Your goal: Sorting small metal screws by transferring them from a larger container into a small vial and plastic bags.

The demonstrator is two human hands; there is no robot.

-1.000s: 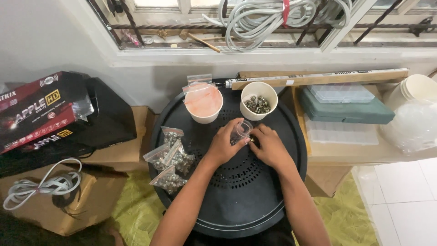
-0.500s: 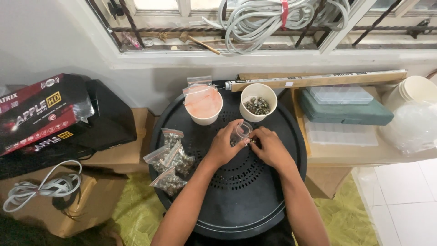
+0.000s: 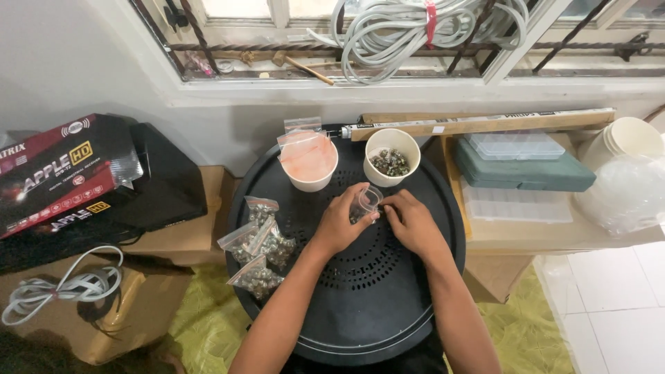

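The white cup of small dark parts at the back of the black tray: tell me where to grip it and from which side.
Grip the white cup of parts around its outer wall just under the rim, coming from above and its right. It stands upright and open, the second white cup crowds its left, and both hands, left and right, sit in front.

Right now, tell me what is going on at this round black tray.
A person works over the black tray with both hands. The left hand holds a small clear bag and the right hand touches its opening. Behind the hands stand two white cups: one holds small dark pieces, the other holds empty clear bags. A few filled bags lie at the tray's left side.
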